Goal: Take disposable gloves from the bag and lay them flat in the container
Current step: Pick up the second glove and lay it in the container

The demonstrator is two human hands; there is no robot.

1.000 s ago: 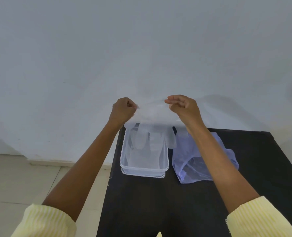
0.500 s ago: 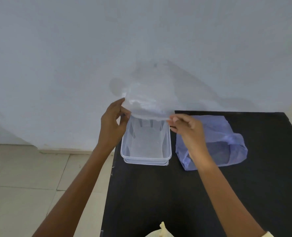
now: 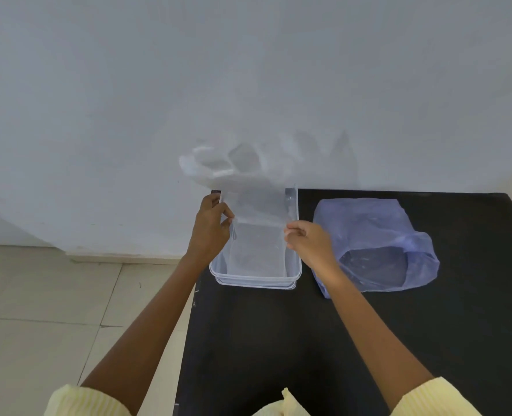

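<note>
A clear glove (image 3: 248, 187) is pinched at its cuff by the left hand (image 3: 211, 228) and right hand (image 3: 307, 240) above the container (image 3: 256, 279); the bag (image 3: 378, 244) is seen right, on the worktop (image 3: 278, 340).

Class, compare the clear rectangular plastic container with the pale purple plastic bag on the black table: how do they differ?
The clear rectangular plastic container is rigid with straight walls; the pale purple plastic bag is soft and crumpled. The container is colourless, the bag tinted purple. The container sits at the black table's left edge, the bag to its right. Both are see-through and open.
</note>
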